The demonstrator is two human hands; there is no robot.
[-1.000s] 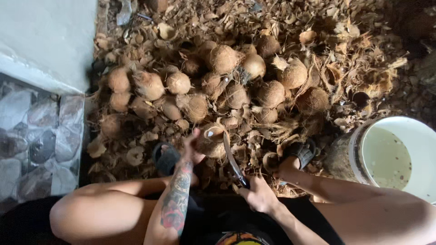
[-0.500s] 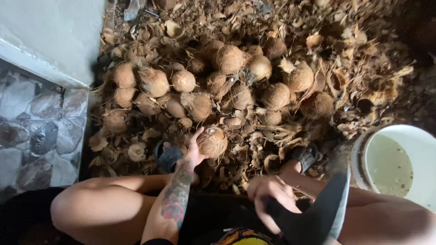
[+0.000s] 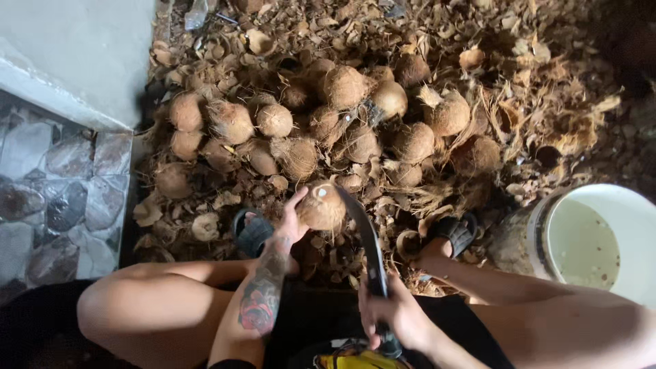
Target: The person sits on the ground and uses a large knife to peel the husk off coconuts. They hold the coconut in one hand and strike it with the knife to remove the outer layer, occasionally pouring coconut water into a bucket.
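Head view: ground strewn with husk fragments (image 3: 547, 102) beside a stone-tiled floor (image 3: 61, 178), a heap of coconuts (image 3: 328, 116), a white bucket (image 3: 594, 198) of cloudy liquid; left hand (image 3: 292, 222) gripping a husked coconut (image 3: 321, 205), right hand (image 3: 389, 314) closed around a machete (image 3: 369, 242) whose blade meets it.

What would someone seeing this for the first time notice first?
Probably the big heap of husked coconuts filling the upper middle, ringed by husk scraps. Just below it, the left hand grips a single coconut while the right hand holds a long dark blade against it. A white bucket of cloudy liquid sits at the right edge.
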